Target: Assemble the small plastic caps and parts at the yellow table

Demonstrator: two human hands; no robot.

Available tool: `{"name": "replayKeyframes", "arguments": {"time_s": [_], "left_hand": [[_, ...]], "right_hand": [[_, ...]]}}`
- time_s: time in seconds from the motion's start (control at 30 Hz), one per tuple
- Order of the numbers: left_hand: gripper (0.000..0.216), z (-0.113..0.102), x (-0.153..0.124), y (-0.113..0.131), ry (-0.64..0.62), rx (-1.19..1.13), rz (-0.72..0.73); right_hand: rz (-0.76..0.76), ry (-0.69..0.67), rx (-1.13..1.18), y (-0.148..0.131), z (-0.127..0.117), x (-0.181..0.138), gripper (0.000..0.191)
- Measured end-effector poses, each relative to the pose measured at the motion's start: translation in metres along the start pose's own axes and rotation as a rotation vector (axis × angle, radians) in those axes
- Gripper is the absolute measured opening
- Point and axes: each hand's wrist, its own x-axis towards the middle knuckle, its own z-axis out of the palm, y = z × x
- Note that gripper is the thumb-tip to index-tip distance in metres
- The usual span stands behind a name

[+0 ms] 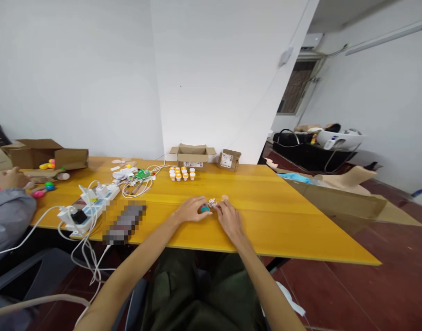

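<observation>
At the middle of the table, my left hand (pixel 191 209) has its thumb and fingers closed around a small teal round cap (pixel 205 209). My right hand (pixel 229 218) is bent with fingertips together at the edge of a small white piece with dark marks (pixel 212 201), which lies between the two hands. Whether the fingertips grip that piece or only touch it is too small to tell. A thin clear disc (pixel 225 197) rests on the wood just beyond my right fingers.
Several white cups with orange tops (pixel 182 174) stand in rows before an open cardboard box (pixel 193 155). A smaller carton (pixel 229 159) is beside it. To the left are a power strip (pixel 93 209) with cables and a blurred phone (pixel 125 224). Another person's sleeve (pixel 12 216) shows far left.
</observation>
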Motion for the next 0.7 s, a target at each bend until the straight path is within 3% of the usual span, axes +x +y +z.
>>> {"name": "replayKeyframes", "arguments": {"time_s": [0.13,0.3,0.47,0.7], "left_hand": [[0.024,0.0066,0.0018,0.0012,-0.023,0.022,0.092],[0.027,0.0053,0.0015,0.0025,-0.026,0.052,0.035],[0.027,0.0007,0.0005,0.0063,0.032,-0.005,-0.104],[0.025,0.0046,0.0002,0.0004,0.076,-0.042,-0.068]], "right_hand": [[0.042,0.067,0.072,-0.0007,-0.0001,0.0006,0.022],[0.082,0.071,0.291,-0.0054,-0.0047,0.0033,0.025],[0.128,0.005,0.642,-0.0085,-0.0079,0.0068,0.031],[0.216,-0.167,0.984,-0.0081,-0.0035,0.0084,0.034]]}}
